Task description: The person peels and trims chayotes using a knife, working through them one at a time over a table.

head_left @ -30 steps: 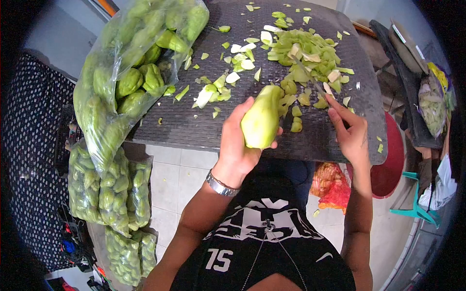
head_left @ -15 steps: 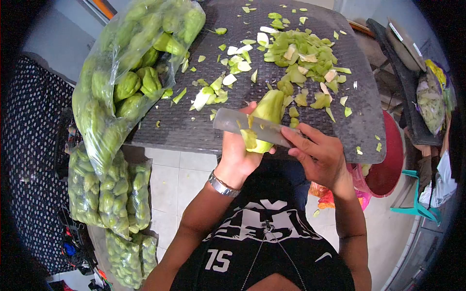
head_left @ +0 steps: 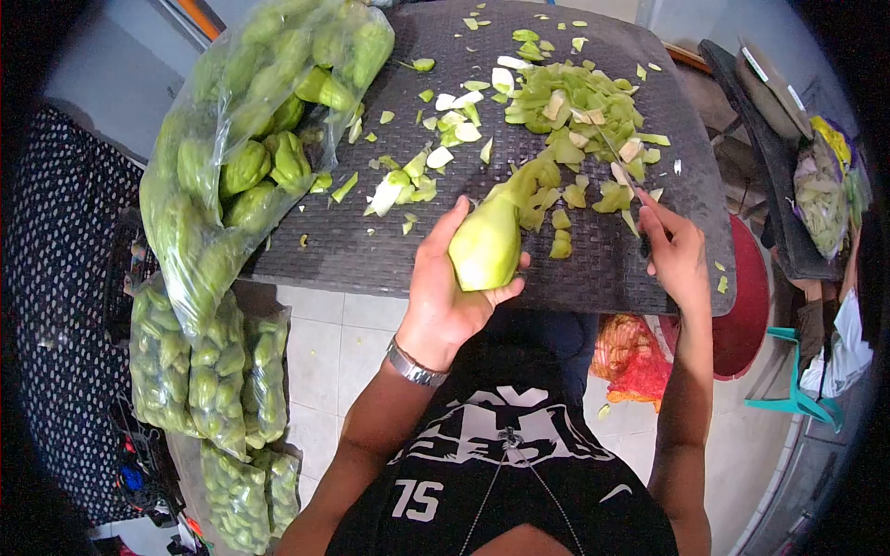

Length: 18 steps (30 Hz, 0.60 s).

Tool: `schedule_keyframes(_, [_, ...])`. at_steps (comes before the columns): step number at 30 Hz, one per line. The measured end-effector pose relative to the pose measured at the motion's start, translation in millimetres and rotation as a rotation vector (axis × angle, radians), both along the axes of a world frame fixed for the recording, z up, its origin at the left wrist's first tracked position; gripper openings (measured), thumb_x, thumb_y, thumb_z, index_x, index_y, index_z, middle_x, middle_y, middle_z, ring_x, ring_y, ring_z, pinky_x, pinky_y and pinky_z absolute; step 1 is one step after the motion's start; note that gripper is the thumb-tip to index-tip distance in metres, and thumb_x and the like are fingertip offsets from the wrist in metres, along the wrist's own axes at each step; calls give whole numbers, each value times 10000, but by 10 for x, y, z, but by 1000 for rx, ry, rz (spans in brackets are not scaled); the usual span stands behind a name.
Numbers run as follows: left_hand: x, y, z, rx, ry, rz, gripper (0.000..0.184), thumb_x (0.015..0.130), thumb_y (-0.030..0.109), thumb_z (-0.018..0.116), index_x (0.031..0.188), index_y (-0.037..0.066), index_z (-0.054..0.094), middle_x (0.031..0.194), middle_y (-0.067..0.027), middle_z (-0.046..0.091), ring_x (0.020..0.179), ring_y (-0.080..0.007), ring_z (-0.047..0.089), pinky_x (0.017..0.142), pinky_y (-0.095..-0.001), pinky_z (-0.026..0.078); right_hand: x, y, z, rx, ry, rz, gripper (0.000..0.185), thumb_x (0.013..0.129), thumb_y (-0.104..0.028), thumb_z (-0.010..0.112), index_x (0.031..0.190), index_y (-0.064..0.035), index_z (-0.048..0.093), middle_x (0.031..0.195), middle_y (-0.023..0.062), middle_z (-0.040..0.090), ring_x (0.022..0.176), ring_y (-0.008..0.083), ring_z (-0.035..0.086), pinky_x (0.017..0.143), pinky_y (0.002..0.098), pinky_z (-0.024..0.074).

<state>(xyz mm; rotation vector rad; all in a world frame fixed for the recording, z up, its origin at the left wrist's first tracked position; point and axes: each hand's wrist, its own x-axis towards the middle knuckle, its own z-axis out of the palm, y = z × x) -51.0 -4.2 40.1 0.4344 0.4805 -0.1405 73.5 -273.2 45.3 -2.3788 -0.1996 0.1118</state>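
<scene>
I'm seeing L hand (head_left: 452, 301) cradling chayote (head_left: 487, 243) above table (head_left: 343, 246), nr front; R hand (head_left: 677, 255) grasping knife (head_left: 619, 165), blade over peels (head_left: 575, 102). Imo peeling well means going shallow, angling blade nearly flat, steering clear of L fingers (head_left: 508, 292).

Bright centre, black fisheye corners, glare on plastic bag (head_left: 221, 139)

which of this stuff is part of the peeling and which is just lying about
In the job:
left hand
held chayote
right hand
knife
peelings
table
likely the open bag of chayotes

Seemingly just lying about:
teal stool
red mesh sack
dotted cloth
</scene>
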Motion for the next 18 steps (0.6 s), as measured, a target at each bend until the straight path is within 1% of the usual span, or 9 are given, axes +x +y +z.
schedule_keyframes(1, [36,-17,4,11,8,18,507,1022,492,560,1223,35,646,1040,-138,710,825,-303,704,635,-390,588,-57,81,207,30,237,-41,364,1058,-288,596,1346,-79,670,1115,204,756,899,235,763,840,374,568])
schedule_keyframes(3, [109,-61,-46,38,29,60,497,1008,484,594,1217,36,649,1052,-140,709,873,-303,708,701,-411,599,-116,97,70,52,20,70,354,1054,-277,607,1343,-85,676,1111,191,762,894,236,761,845,372,570])
schedule_keyframes(5, [144,-52,-103,104,2,64,493,995,474,620,1219,36,648,1066,-143,706,908,-299,707,758,-422,600,-248,198,-54,109,-268,196,336,1036,-228,629,1339,-94,686,1054,171,764,924,263,755,837,359,575])
schedule_keyframes(8, [130,-46,-142,236,-80,4,496,986,456,634,1248,35,634,1089,-148,702,941,-290,697,814,-419,587,-509,444,-2,245,-460,487,334,1013,-176,642,1335,-99,686,1046,166,747,929,312,742,817,356,577])
schedule_keyframes(9, [96,-51,-130,267,-89,-15,498,989,448,629,1264,33,626,1096,-149,702,949,-286,694,822,-415,584,-599,457,132,74,-437,504,341,1001,-146,636,1336,-90,674,1088,171,732,917,348,729,801,362,577])
schedule_keyframes(12, [7,-33,-103,251,-152,-59,504,1001,420,608,1314,26,596,1110,-154,702,965,-281,691,839,-413,578,-345,363,-9,22,-469,345,332,1000,-144,639,1323,-84,685,1072,171,740,895,347,734,785,376,579])
schedule_keyframes(13, [3,-20,-89,229,-185,-69,506,1005,410,600,1331,23,586,1114,-155,702,968,-280,691,844,-414,576,-235,332,-61,106,-495,242,322,1000,-151,644,1309,-79,694,1078,178,742,923,350,739,785,378,579])
schedule_keyframes(16, [9,0,-110,158,-161,-6,504,1011,408,583,1337,24,585,1124,-161,702,988,-292,694,860,-437,577,-261,264,20,130,-417,109,307,1002,-161,647,1290,-74,706,1088,195,744,954,354,739,785,382,580])
schedule_keyframes(18, [59,-34,-104,125,-142,47,505,1006,422,588,1325,30,597,1128,-159,702,988,-291,694,876,-436,574,-442,302,15,157,-435,310,380,965,-175,691,1339,-112,679,1048,175,730,860,354,730,764,377,585])
